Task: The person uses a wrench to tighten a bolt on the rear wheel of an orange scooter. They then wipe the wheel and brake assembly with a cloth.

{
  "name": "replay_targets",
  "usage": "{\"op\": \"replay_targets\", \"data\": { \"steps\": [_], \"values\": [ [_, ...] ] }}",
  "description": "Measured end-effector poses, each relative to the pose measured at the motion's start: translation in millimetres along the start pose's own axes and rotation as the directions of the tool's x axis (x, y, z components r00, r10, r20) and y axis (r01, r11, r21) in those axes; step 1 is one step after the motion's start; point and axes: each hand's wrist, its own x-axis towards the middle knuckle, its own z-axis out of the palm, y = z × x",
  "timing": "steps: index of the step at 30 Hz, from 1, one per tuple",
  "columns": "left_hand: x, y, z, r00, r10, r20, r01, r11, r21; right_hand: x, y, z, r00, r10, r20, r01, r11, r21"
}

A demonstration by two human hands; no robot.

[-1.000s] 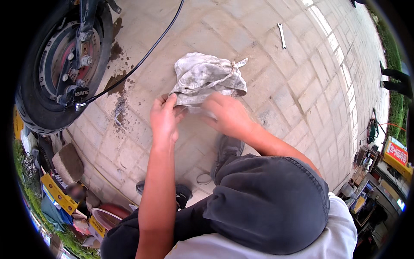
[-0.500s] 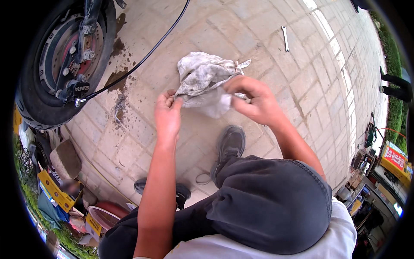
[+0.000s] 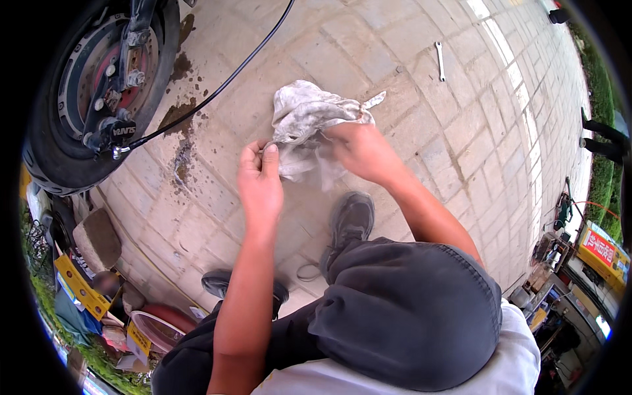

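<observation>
A grey-white, stained rag (image 3: 299,108) hangs bunched in front of me, held between both hands above the paving. My left hand (image 3: 261,168) is closed, pinching the rag's left edge between thumb and fingers. Over the rag's right part, my right hand (image 3: 361,148) is closed on the cloth with its back toward me; its fingertips are hidden. A loose, blurred flap of the cloth drops below the two hands. At the right, a knotted-looking corner of the rag sticks out past my right hand.
At the upper left stands a wheel (image 3: 49,131) with a brake caliper (image 3: 112,131) and a black hose (image 3: 220,85) running off it. A wrench (image 3: 440,61) lies on the paving (image 3: 474,151). Boxes and a stone (image 3: 97,240) crowd the lower left; a tool-laden cart (image 3: 559,296) stands right.
My right hand has moved left and turned over, in against the rag. The lower flap has shifted with it, while my left hand keeps its pinch nearly in place.
</observation>
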Motion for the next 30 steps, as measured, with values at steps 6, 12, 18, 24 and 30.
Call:
{"op": "replay_targets", "data": {
  "steps": [6, 12, 18, 24, 30],
  "values": [
    [1, 18, 9, 0.983, -0.182, 0.020, 0.182, 0.982, -0.040, -2, 75, -21, 0.956, -0.192, -0.224, 0.081, 0.900, -0.429],
    [6, 11, -5, 0.991, -0.133, 0.027, 0.133, 0.991, -0.013, 3, 50, -27, 0.946, -0.055, -0.318, 0.019, 0.993, -0.115],
    [0, 13, 3, 0.999, 0.008, 0.034, -0.007, 0.999, -0.052, -8, -23, 20, 0.978, -0.187, 0.093, 0.171, 0.973, 0.156],
    [-2, 7, -8, 0.999, 0.038, 0.014, -0.038, 0.998, -0.040, -4, -8, 0, 0.982, -0.172, 0.078, 0.159, 0.976, 0.149],
    [4, 8, -9, 0.999, 0.052, -0.004, -0.052, 0.998, -0.041, 2, 35, -19, 0.968, 0.212, -0.132, -0.242, 0.928, -0.283]
  ]
}}
